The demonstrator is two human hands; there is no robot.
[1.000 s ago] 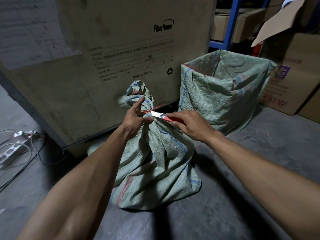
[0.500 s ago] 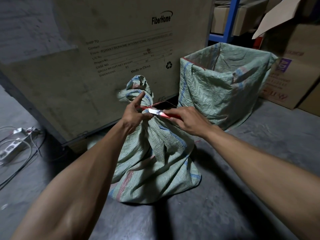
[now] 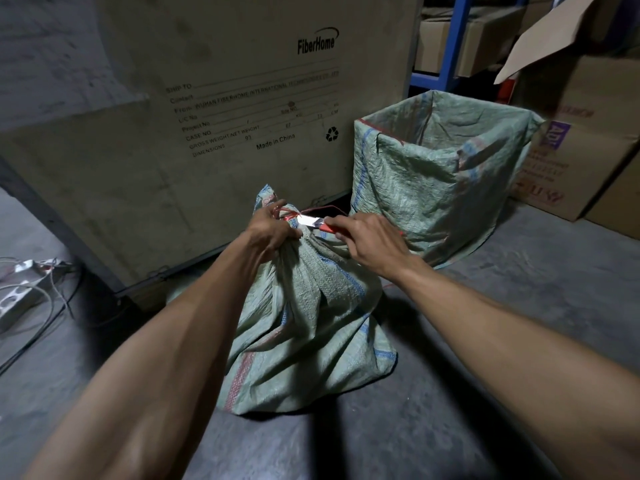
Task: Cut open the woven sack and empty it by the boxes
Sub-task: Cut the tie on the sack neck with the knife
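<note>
Since earlier, left hand [image 3: 273,230] closes fully round woven sack [image 3: 304,323] neck; right hand [image 3: 372,244] grips knife [image 3: 317,223] on red tie [image 3: 289,216]. Blade slip could nick fingers.

1. A power strip [image 3: 15,299] with pale cables lies on the grey concrete floor [image 3: 485,393] at far left.
2. A blue shelf frame [image 3: 450,46] stands at the back, with cardboard cartons on it.
3. An open woven bag [image 3: 433,174], empty-looking and upright, stands near the shelf frame.
</note>
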